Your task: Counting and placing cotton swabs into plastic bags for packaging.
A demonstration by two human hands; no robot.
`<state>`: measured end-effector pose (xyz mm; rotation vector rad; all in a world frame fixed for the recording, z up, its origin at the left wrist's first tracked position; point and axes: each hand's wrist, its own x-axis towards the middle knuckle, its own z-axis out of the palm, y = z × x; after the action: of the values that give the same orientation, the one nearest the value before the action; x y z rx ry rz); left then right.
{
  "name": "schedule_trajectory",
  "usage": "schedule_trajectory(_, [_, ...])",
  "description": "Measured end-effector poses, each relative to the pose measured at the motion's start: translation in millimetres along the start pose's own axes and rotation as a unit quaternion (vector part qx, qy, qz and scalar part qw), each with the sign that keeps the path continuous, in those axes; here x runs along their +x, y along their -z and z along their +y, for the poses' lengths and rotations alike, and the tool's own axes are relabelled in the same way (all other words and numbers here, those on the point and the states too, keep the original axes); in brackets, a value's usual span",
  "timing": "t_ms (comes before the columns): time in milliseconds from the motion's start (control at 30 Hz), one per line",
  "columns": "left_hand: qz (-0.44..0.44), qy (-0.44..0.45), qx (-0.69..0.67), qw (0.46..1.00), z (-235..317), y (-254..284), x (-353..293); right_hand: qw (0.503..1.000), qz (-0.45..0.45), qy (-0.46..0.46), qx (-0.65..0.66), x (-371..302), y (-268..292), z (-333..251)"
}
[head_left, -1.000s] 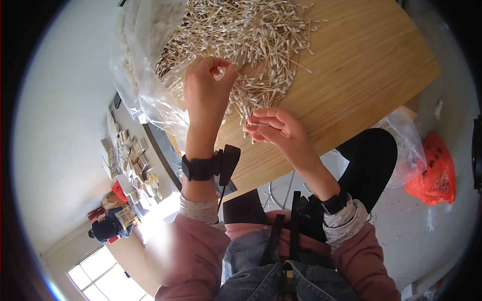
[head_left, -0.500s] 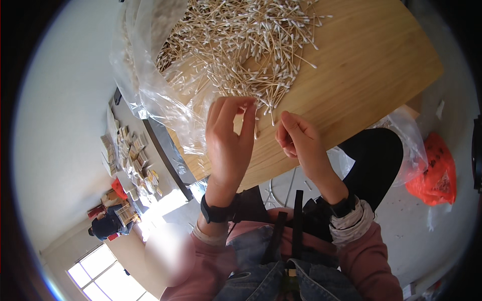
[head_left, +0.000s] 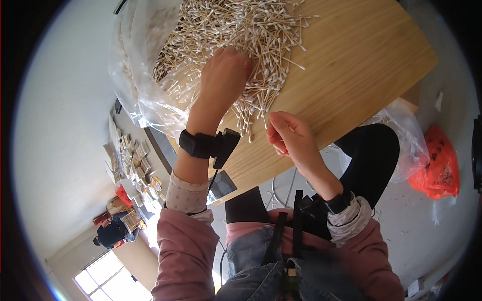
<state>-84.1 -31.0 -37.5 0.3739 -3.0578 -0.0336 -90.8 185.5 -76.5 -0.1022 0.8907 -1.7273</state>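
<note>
at top centre of the frame, big loose pile of cotton swabs (head_left: 271,40) on the wooden surface (head_left: 361,60), and l hand (head_left: 226,75) is right over its lower l part, so that's the nearer one! back of hand up, fingers bent down out of sight; can't tell if they're holding anything. swabs lie around those fingers, up-frame and to the r. most sticks point every which way, but the lower fringe runs roughly up-down, tips aimed down-frame. r hand (head_left: 293,135) sits just below-r of that fringe, near mid frame: fingers curled in, gap to thumb narrow, can't tell if there's a swab in there. what's in the way? clear plastic bag (head_left: 143,65), upper l, crumpled film beside the pile & near l hand, which itself hides some swabs. farther off: red bag (head_left: 437,170) + another clear bag (head_left: 409,145), r side, past the surface edge; small packs (head_left: 143,165) far l.
</note>
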Motion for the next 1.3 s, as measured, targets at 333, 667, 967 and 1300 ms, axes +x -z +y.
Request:
schedule_trajectory(333, [0.082,0.113,-0.127,0.982,7.1,-10.7,-2.3,1.000,0.005,-0.004,-0.003,2.8,-1.4,1.2])
schedule_trajectory(667, [0.008,0.199,-0.101,0.975,8.6,2.7,0.9,1.000,0.012,0.000,-0.005,3.3,0.3,0.9])
schedule_trajectory(967, [-0.039,0.128,-0.111,0.985,-1.0,1.0,-2.5,1.000,0.007,0.000,-0.003,3.1,-1.4,1.7])
schedule_trajectory(1300, [-0.135,0.130,-0.044,0.981,15.7,12.0,1.0,0.999,0.021,0.001,-0.026,5.1,-3.3,1.5])
